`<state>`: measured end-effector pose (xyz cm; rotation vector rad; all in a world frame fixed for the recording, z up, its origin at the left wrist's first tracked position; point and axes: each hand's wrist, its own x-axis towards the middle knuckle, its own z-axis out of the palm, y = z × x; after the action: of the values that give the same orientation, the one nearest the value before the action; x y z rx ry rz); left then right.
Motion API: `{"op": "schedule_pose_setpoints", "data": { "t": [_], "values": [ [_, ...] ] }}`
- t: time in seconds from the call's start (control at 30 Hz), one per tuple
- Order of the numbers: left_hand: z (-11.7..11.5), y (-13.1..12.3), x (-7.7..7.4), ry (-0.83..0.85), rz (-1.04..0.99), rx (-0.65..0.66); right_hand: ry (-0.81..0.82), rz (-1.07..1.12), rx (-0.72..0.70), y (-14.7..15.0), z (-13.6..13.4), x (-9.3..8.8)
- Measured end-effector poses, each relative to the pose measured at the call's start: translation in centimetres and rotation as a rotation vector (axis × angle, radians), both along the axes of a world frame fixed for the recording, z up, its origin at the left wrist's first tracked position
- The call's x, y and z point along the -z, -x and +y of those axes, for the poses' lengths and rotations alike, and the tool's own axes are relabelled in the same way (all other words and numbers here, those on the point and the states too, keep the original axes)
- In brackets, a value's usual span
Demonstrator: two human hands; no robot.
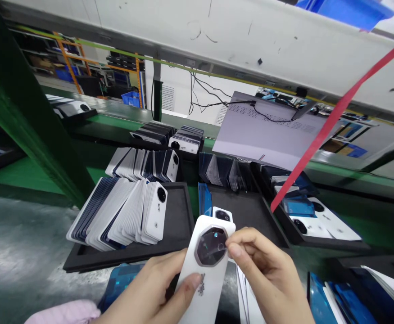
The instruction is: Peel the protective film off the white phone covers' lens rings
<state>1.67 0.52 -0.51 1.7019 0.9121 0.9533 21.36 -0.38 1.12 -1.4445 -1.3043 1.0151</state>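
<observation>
a green bench carried black trays. the left tray held white covers leaning in a row; the right tray held a few covers lying flat. low in the centre, the left hand grasped a white cover from below, thumb on its face, holding it above the tray edge. the right hand pinched a clear film tab at the cover's dark lens ring.
</observation>
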Motion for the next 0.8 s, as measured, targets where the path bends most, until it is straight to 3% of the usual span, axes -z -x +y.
{"op": "schedule_pose_setpoints", "data": {
  "t": [0.3,0.5,0.63,0.7,0.8],
  "values": [
    [-0.3,0.3,0.1,-0.039,-0.01,0.039,-0.079,-0.107,0.003,-0.1,0.0,0.4],
    [0.0,0.2,0.5,-0.054,0.011,0.066,-0.229,-0.269,0.111,0.8,-0.7,0.4],
    [-0.1,0.1,0.1,-0.057,0.001,0.023,-0.167,-0.276,0.184,0.8,-0.8,0.2],
    [-0.3,0.1,-0.3,-0.072,-0.005,0.0,-0.102,-0.263,0.112,0.6,-0.8,0.0],
    [-0.9,0.4,-0.2,-0.108,0.002,0.007,-0.047,-0.292,-0.195,-0.4,-1.0,0.0]
  ]
}}
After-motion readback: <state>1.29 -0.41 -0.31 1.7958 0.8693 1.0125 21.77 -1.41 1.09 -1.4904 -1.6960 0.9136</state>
